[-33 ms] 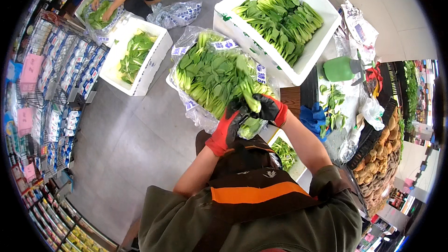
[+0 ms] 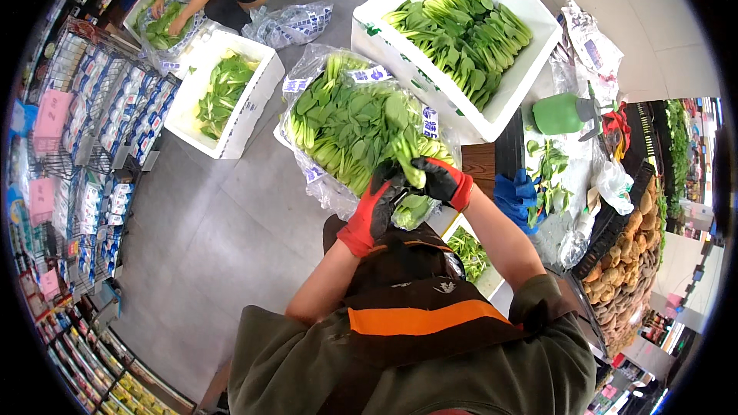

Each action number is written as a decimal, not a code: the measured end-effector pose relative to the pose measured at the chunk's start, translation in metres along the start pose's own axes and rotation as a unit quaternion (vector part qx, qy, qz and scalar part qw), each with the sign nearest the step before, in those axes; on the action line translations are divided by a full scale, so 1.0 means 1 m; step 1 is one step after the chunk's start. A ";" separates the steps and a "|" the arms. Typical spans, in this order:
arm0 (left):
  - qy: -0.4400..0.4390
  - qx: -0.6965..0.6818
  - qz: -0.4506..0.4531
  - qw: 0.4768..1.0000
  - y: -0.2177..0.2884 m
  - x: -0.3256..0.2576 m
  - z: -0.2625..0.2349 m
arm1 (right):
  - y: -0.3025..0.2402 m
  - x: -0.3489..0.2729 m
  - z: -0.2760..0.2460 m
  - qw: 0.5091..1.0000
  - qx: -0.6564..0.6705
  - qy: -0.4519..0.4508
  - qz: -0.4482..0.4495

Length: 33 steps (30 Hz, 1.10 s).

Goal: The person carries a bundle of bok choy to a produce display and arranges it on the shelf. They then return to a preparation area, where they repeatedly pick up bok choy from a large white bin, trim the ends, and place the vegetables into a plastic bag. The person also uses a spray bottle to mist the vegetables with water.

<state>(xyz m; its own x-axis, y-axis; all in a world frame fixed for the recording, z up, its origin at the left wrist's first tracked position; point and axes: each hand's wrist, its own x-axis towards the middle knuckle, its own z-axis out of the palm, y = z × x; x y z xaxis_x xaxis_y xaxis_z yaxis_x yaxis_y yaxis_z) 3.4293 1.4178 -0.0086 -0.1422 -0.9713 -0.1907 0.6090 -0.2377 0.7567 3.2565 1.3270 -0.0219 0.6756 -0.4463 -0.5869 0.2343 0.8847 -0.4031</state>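
Observation:
A green bok choy (image 2: pixel 410 163) is held between my two gloved hands, its pale base toward me and its leaves pointing away. My right hand (image 2: pixel 444 182), in a red and black glove, pinches it near the base. The matching glove on my left hand (image 2: pixel 375 204) is closed, with curled fingers against the stalk's other side; whether anything else sits in that palm is hidden. Just beyond and beneath both hands lies a large heap of bok choy (image 2: pixel 350 127) in an opened clear plastic bag (image 2: pixel 338 198) with blue and white printed strips.
A white foam box (image 2: pixel 419 92) of neatly stacked bok choy stands at far right, another foam box (image 2: pixel 251 119) with loose greens at left. Beside my right arm are a green spray bottle (image 2: pixel 557 114) and blue cloth (image 2: pixel 516 196). A co-worker's hand (image 2: pixel 177 24) handles greens at far left.
The base of the bok choy has shifted very slightly toward me and to the left between my hands. Otherwise the scene looks the same.

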 end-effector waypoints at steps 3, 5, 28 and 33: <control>0.023 -0.309 -0.098 0.946 -0.018 0.007 -0.019 | 0.007 -0.005 0.027 0.884 -0.407 0.134 -0.189; 0.019 -0.379 -0.135 0.915 -0.038 0.014 -0.037 | 0.020 -0.015 0.055 0.644 -0.686 0.284 -0.184; 0.163 -0.366 -0.039 0.915 -0.029 -0.011 -0.095 | -0.032 0.043 -0.072 0.445 -0.853 0.266 -0.053; 0.185 -0.370 -0.059 0.909 -0.033 -0.015 -0.096 | -0.034 0.043 -0.075 0.485 -0.822 0.294 -0.056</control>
<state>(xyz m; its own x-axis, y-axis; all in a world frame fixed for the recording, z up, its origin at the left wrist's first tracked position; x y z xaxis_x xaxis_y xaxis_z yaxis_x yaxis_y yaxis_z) 3.4863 1.4413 -0.0903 -0.0522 -0.8380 -0.5432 0.9837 -0.1368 0.1166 3.2249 1.2670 -0.0864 0.2944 -0.8680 -0.3999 -0.9533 -0.2370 -0.1873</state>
